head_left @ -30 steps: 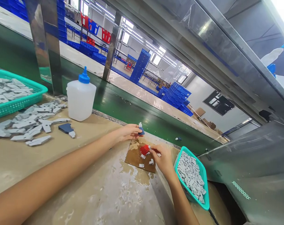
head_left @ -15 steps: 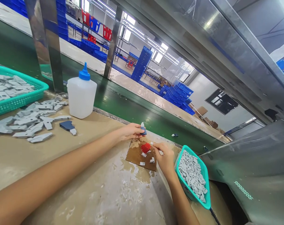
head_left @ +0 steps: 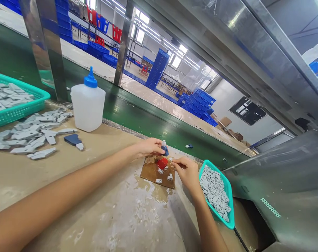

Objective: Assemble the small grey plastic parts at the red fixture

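Observation:
Pinched in my left hand (head_left: 151,147) is a dark blue plastic piece (head_left: 164,150) with a white tip pointing up. My right hand (head_left: 187,170) is closed, thumb and forefinger pinching a small white plastic piece (head_left: 170,159) just right of the blue one. Under both hands lies a brown square plate (head_left: 150,173) with a round red patch (head_left: 162,163) and several small white pieces (head_left: 169,176) on it. Another dark blue piece with a white end (head_left: 73,140) lies on the table at the left, beside a heap of larger pale grey parts (head_left: 33,134).
A white bottle with a blue nozzle (head_left: 87,105) stands near the belt. Turquoise baskets of parts stand at the left (head_left: 22,113) and right (head_left: 231,196). A green conveyor belt (head_left: 138,120) runs behind, carrying a small blue-and-white piece (head_left: 189,146). A metal panel (head_left: 284,182) bounds the right.
My left hand has moved slightly right and turned the blue piece more upright. The right hand's white piece is now nearer to it. The piece on the belt has shifted left and up in view.

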`<act>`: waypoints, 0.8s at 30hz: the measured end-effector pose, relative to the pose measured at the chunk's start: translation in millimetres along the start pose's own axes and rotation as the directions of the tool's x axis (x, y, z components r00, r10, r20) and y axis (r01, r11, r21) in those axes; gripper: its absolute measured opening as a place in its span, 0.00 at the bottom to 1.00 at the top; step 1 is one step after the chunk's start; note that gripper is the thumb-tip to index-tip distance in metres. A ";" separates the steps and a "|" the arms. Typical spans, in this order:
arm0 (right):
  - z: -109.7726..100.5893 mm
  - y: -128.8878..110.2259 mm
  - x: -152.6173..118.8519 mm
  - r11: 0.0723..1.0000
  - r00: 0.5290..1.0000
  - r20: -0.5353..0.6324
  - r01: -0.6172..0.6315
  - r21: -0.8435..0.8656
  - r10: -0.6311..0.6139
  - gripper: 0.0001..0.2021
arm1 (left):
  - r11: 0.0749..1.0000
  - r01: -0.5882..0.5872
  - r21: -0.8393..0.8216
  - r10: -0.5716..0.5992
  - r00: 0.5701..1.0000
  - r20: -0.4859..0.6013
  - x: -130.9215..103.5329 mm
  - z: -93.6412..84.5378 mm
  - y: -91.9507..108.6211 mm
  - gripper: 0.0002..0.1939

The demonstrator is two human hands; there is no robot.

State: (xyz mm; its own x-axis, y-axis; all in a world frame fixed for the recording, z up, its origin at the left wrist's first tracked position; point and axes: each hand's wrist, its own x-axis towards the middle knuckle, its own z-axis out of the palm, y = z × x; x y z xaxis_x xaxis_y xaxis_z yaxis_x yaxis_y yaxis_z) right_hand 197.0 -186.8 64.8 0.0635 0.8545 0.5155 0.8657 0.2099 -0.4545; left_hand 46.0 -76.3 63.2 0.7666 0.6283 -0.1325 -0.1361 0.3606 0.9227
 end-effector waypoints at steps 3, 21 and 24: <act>4.3 -0.9 -0.4 0.999 0.999 -0.006 0.035 -0.021 -0.035 0.07 | 0.999 -0.022 0.034 0.022 1.000 -0.003 -1.0 -0.5 1.9 0.12; 15.0 -8.5 -2.9 0.966 0.987 -0.121 -0.074 0.246 0.107 0.06 | 0.999 0.004 0.040 -0.006 0.999 0.042 -4.0 8.1 1.3 0.11; 16.4 -5.7 -4.0 0.963 0.990 -0.119 -0.039 0.266 0.072 0.07 | 0.999 0.030 -0.010 -0.030 0.999 0.030 -4.1 9.0 0.2 0.14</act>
State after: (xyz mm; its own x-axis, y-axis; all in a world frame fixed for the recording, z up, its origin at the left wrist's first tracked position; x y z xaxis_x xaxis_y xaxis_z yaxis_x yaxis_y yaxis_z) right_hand 183.6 -183.7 53.4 0.1847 0.8049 0.5640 0.6996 0.2954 -0.6506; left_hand 48.5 -85.0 67.1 0.7891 0.5960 -0.1488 -0.1192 0.3862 0.9147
